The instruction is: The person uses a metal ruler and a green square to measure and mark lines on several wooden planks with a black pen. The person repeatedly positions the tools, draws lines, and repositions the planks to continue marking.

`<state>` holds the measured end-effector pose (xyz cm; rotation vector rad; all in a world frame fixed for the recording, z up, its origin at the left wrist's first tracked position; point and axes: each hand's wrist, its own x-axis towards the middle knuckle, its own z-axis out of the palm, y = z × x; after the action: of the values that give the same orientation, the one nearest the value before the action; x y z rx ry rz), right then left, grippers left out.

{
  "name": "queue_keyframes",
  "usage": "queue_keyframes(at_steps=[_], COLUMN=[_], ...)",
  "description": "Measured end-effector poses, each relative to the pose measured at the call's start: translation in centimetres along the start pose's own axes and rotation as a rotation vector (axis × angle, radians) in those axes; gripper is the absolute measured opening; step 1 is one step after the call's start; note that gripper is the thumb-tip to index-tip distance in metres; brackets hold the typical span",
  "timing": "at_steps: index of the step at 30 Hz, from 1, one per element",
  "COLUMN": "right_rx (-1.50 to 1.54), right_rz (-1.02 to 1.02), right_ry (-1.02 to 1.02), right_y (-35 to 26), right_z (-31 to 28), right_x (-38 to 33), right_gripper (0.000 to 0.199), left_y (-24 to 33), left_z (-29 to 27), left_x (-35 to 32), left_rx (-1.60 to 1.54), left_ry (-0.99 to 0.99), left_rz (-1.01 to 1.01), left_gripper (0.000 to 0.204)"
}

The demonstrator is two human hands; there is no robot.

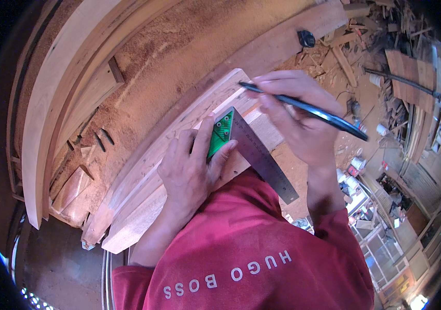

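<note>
My left hand point(189, 160) is closed around the green handle of a try square point(261, 152), pressing it against a pale wooden board point(143, 188). The square's metal blade slants out past the board's near edge, toward my shirt. Between the fingers of my right hand point(300, 111) is a long dark pencil or pen point(329, 116), held by its lower part. Its tip end points at the board's far right end, just beyond the square; I cannot tell whether it touches the wood. The right hand is slightly blurred.
A sawdust-strewn workbench point(174, 51) lies beyond the board. Long curved-looking timbers point(50, 103) run along the left. A small black object point(306, 39) sits on a plank at the far right. Wood scraps point(344, 64) and white tubs point(383, 129) litter the floor.
</note>
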<state>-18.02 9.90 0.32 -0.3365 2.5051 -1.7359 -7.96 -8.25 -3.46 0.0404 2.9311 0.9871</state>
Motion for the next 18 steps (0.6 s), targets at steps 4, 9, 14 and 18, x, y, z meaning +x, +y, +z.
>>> queue_keyframes(at_steps=[4, 9, 14, 18], right_rx=[-0.196, 0.059, 0.057, 0.067], right_rz=[-0.144, -0.447, -0.248, -0.265], right_ry=[0.083, 0.308, 0.267, -0.369], right_y=[-1.6, -3.9, -6.6, -7.0], right_z=[-3.3, -7.0, -5.4, 1.7], right_x=[-1.2, -2.7, -2.5, -1.4], right_gripper=[0.017, 0.029, 0.028, 0.026], left_y=[-1.3, -1.5, -0.2, -0.4], left_z=[0.2, -0.4, -2.2, -2.2], left_x=[-0.9, -3.4, -4.3, -7.7], left_rx=[-0.238, -0.698, -0.889, -0.884], left_ry=[0.225, 0.493, 0.799, 1.14], left_rz=[0.054, -0.262, -0.186, -0.235], left_gripper=[0.05, 0.037, 0.038, 0.074])
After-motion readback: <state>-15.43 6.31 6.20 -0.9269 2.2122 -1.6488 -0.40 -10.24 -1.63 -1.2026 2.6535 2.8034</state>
